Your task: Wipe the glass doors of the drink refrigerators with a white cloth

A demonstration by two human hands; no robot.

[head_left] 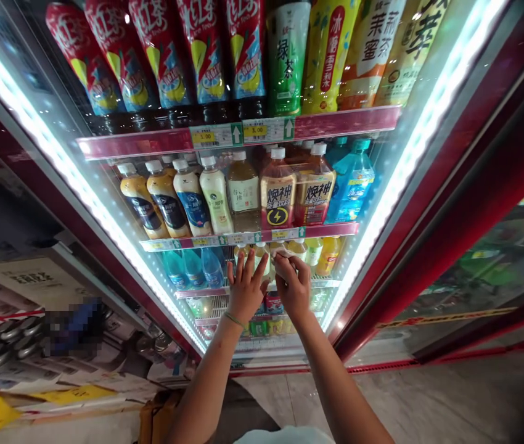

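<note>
My left hand (246, 290) is raised in front of the lower shelves of a lit drinks cooler, fingers spread and holding nothing. A thin band circles its wrist. Close beside it, my right hand (293, 287) has its fingers curled together. Something small and pale shows at these fingertips, but I cannot make out what it is. Behind both hands stands a row of bottles, partly hidden, with a yellow drink bottle (328, 256) at its right end. Blue bottles (192, 268) stand left of my left hand. Whether my fingers touch glass, I cannot tell.
Above are energy drink bottles (278, 191), a blue jug-like bottle (351, 182) and red iced tea bottles (160, 55). A pink shelf edge (349, 122) carries price tags. Bright light strips (396, 185) line both sides. Hanging goods (7, 336) are at left, a red frame (428, 246) at right.
</note>
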